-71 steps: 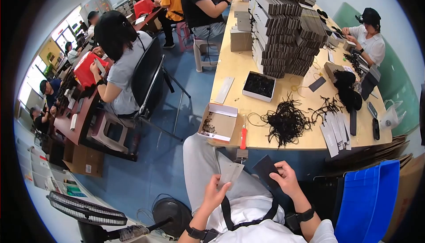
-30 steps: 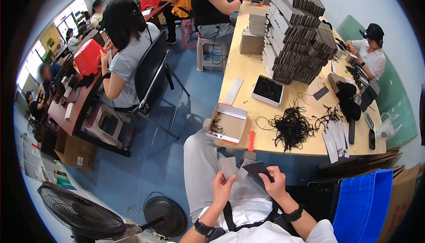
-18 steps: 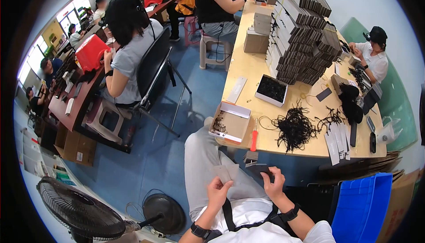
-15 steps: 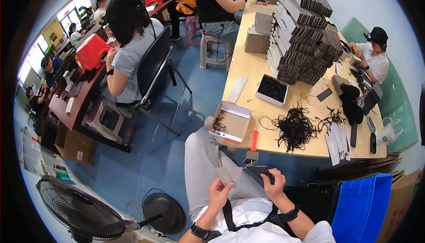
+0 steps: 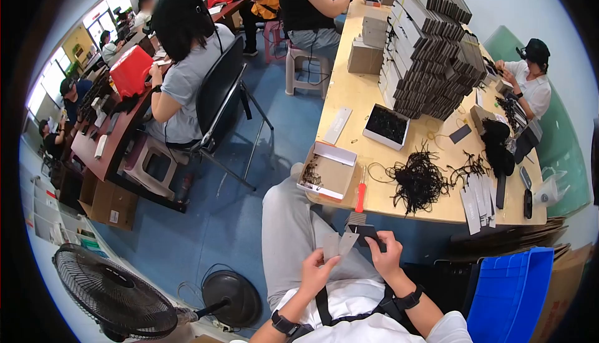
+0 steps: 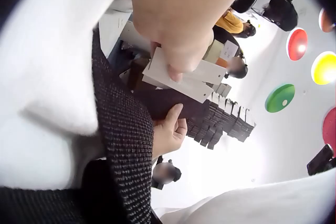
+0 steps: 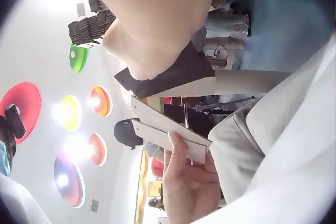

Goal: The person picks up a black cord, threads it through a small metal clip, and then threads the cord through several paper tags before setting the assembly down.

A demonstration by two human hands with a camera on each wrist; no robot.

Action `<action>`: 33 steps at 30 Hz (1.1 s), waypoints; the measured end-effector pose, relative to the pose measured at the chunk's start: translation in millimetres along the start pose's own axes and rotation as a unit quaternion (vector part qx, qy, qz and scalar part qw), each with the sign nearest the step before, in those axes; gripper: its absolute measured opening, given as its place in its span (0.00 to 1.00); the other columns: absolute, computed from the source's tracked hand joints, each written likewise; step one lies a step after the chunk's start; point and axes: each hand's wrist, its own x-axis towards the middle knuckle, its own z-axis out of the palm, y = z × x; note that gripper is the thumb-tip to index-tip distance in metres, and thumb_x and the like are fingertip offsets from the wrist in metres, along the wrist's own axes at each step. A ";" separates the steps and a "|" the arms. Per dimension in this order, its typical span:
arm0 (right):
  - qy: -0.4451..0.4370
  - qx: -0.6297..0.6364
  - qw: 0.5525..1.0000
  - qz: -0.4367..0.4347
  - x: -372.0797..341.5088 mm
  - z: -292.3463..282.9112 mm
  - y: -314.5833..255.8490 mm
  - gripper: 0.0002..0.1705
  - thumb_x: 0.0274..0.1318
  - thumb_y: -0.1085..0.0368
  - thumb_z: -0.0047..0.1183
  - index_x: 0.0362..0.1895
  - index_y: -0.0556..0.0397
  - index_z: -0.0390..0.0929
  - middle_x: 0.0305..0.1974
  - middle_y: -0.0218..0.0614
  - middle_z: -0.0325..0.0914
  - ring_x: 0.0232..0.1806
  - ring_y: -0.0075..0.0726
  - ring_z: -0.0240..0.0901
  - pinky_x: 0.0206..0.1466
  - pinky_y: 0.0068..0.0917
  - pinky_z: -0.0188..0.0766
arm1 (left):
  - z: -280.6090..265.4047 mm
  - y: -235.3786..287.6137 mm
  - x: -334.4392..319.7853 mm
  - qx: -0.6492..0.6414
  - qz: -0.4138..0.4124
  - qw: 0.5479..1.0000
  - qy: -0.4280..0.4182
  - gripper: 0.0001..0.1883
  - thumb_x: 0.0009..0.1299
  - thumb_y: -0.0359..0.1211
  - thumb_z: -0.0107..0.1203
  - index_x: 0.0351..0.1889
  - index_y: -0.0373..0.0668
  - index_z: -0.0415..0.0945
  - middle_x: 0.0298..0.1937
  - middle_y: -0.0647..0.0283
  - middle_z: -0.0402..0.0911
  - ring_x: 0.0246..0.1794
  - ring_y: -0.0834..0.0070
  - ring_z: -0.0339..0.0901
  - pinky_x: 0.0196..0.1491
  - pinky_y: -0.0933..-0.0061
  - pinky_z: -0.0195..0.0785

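My left hand [image 5: 318, 273] pinches two pale grey hang tags [image 5: 349, 243], fanned apart, each with a small hole near one end. In the right wrist view, the left thumb presses across these tags [image 7: 157, 121]. A dark, nearly black hang tag [image 5: 365, 234] is in my right hand [image 5: 388, 255], held between thumb and fingers. The dark tag [image 6: 157, 101] sits close beside the pale ones in the left wrist view and overlaps them there. Both hands are above the lap, just short of the table edge. Part of the dark tag is hidden by the right hand.
On the table [image 5: 312, 198] are an open white box [image 5: 337, 181] with small clips, a red-handled tool [image 5: 361, 196], a tangle of black cords [image 5: 419, 181], several pale tags [image 5: 479, 202] and tall tag stacks [image 5: 424, 62]. A blue bin [image 5: 508, 293] stands right, a fan [image 5: 115, 293] left.
The left hand with its pale tags has shifted right, toward the dark tag. The dark tag, earlier held farther apart, is now close to the pale ones. The head view has shifted too.
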 end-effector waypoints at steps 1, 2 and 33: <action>0.000 0.000 1.000 0.001 0.7 0.0 -0.2 0.12 0.44 0.76 0.63 0.32 0.60 0.71 0.24 0.43 0.76 0.22 0.40 0.76 0.29 0.25 0.72 | 1.2 3.0 0.3 0.001 -0.001 1.000 0.000 0.12 0.64 0.30 0.62 0.42 0.34 0.77 0.37 0.64 0.82 0.36 0.83 0.76 0.40 0.81 0.69; 0.005 0.016 1.000 0.016 1.7 -0.3 -0.2 0.11 0.45 0.77 0.63 0.32 0.61 0.72 0.25 0.43 0.76 0.24 0.38 0.76 0.31 0.24 0.72 | 3.0 7.1 0.5 0.031 -0.005 0.999 -0.010 0.12 0.64 0.30 0.62 0.42 0.33 0.77 0.37 0.64 0.82 0.36 0.83 0.76 0.40 0.81 0.69; -0.033 -0.003 0.999 0.003 8.1 -8.1 -5.0 0.09 0.45 0.76 0.62 0.32 0.60 0.75 0.27 0.42 0.78 0.25 0.36 0.77 0.31 0.27 0.72 | 3.0 8.9 20.4 -0.029 0.037 0.996 0.070 0.05 0.69 0.28 0.55 0.38 0.35 0.74 0.34 0.67 0.77 0.33 0.81 0.72 0.40 0.80 0.65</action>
